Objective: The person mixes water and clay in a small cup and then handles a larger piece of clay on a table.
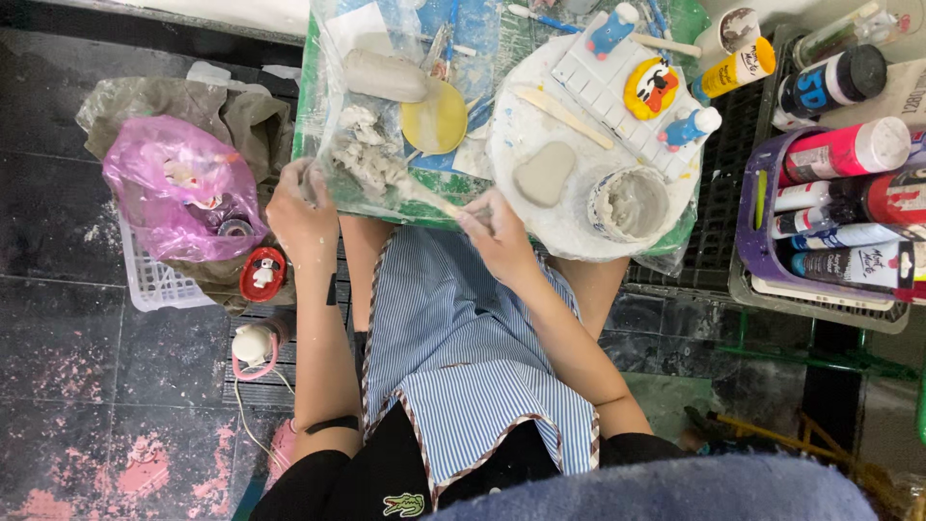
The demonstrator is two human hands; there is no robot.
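My left hand (299, 217) grips the edge of a clear plastic bag (359, 145) that holds crumbs of grey clay (371, 166). My right hand (499, 239) is closed on a thin wooden tool (429, 196) whose tip reaches into the bag among the crumbs. Both hands are dusted with clay and rest at the near edge of a green work board (311, 96). Above the bag lie a grey clay lump (386, 75) and a yellow disc (436, 118).
A round white board (521, 125) carries a heart-shaped clay piece (543, 174), a cup of clay slip (629, 203), a wooden stick (564, 118) and painted figurines (651, 87). Paint bottles fill a purple basket (757, 241) at right. A pink bag (178, 188) sits at left.
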